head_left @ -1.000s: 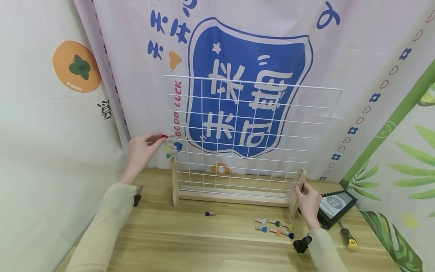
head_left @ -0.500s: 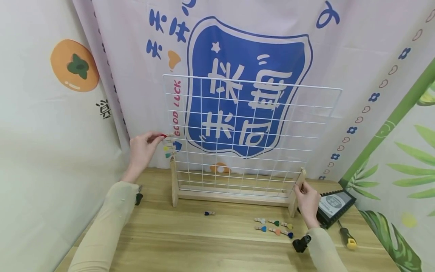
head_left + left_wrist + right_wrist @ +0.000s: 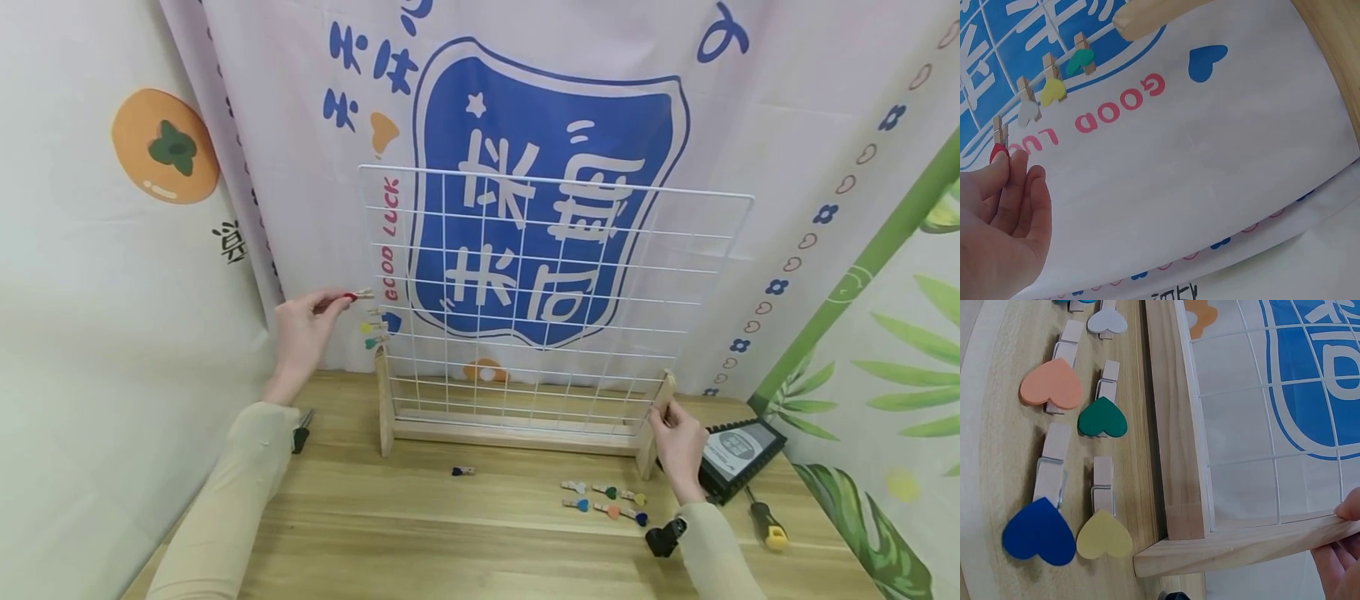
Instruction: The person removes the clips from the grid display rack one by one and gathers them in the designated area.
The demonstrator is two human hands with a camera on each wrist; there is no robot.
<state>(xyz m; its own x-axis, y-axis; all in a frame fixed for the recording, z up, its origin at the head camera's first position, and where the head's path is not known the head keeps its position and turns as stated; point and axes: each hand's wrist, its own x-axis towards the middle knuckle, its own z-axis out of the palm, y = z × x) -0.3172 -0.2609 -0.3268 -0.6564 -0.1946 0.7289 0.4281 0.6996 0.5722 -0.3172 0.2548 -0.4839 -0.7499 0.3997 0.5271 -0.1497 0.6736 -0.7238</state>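
Note:
My left hand [image 3: 303, 333] pinches a small wooden clothespin with a red heart [image 3: 999, 150] by its heart end. In the head view its other end points at the left edge of the white wire grid [image 3: 513, 262], a small gap away. Below it, clothespins with a white heart [image 3: 1029, 112], a yellow heart [image 3: 1054, 92] and a teal heart [image 3: 1080, 61] are clipped along that edge. My right hand [image 3: 678, 443] grips the right upright [image 3: 656, 427] of the wooden stand, thumb and fingers on opposite sides. The right wrist view shows only part of this hand.
Several heart clothespins lie in two rows at front right, including an orange one [image 3: 1052, 384] and a green one [image 3: 1104, 417]. A lone dark blue clothespin [image 3: 462, 472] lies before the stand. A black case [image 3: 738, 457] and a screwdriver [image 3: 767, 523] lie at right.
My left hand has drawn slightly left with the red-heart clothespin, opening a gap between it and the grid edge. My right hand has stayed on the upright.

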